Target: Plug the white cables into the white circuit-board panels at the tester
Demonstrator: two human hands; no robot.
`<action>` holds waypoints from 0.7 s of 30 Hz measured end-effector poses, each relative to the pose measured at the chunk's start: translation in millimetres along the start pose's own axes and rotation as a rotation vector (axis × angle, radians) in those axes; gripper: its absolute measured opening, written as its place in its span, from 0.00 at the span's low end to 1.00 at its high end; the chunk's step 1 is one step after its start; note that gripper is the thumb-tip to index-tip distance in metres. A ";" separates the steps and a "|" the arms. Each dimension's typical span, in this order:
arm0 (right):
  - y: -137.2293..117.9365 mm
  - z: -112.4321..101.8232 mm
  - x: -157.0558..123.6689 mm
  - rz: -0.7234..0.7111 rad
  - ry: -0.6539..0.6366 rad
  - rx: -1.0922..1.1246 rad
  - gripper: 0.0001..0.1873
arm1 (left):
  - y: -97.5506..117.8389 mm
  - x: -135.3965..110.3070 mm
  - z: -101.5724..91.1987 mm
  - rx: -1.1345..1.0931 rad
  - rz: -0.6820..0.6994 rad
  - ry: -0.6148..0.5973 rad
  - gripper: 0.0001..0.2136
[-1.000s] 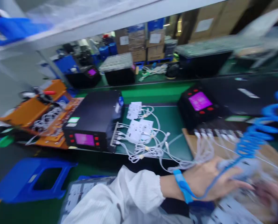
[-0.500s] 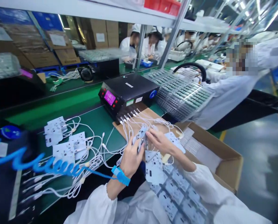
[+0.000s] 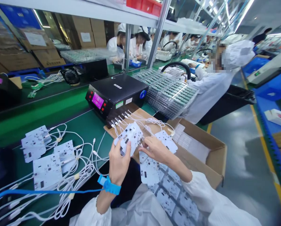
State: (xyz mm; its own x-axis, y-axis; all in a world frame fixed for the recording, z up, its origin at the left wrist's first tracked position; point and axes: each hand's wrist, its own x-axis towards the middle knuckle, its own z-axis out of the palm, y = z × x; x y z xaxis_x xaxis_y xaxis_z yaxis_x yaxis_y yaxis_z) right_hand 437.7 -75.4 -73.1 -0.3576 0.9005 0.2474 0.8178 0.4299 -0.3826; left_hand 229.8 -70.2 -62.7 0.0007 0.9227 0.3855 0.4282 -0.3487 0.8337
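A white circuit board (image 3: 132, 135) is tilted up in my left hand (image 3: 118, 161), the thumb on its face and the fingers behind it. My right hand (image 3: 156, 149) is closed in a pinch at the board's right edge; whatever its fingertips hold is too small to make out. Just below that hand lies another white board (image 3: 149, 171), over a tray of boards (image 3: 175, 191) near my lap. One more board (image 3: 166, 140) rests beyond my right wrist. White cables (image 3: 152, 121) run from the black test box (image 3: 118, 91) around the work. A blue strap (image 3: 109, 185) circles my left wrist.
At left, several boards (image 3: 47, 169) lie connected to a tangle of white cables (image 3: 84, 175). A cardboard box (image 3: 214, 157) stands open at right. Stacked clear trays (image 3: 171, 94) sit behind it, near a co-worker in white (image 3: 208, 91). A metal shelf (image 3: 88, 15) spans overhead.
The view has swung right. The board in my left hand has turned, so its face now shows broadly. My right hand has moved from the board's upper part to its right edge.
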 end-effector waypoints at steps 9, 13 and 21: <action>-18.0 4.9 -0.4 0.115 -0.105 0.306 0.12 | 5.9 -4.8 -2.1 0.006 -0.019 0.082 0.13; -18.4 -2.0 4.3 0.058 -0.144 0.280 0.12 | 6.3 -7.5 -3.9 0.020 -0.063 0.129 0.14; -11.7 1.7 5.3 -0.012 -0.162 0.221 0.10 | 7.5 -15.8 -4.2 0.046 -0.107 0.236 0.14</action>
State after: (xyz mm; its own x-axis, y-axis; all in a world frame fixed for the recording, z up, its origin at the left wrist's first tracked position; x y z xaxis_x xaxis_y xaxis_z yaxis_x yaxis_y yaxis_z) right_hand 425.5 -75.6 -68.9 -0.4488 0.8863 0.1145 0.7012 0.4287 -0.5696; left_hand 229.2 -88.1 -60.8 -0.2557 0.8879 0.3823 0.4552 -0.2383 0.8579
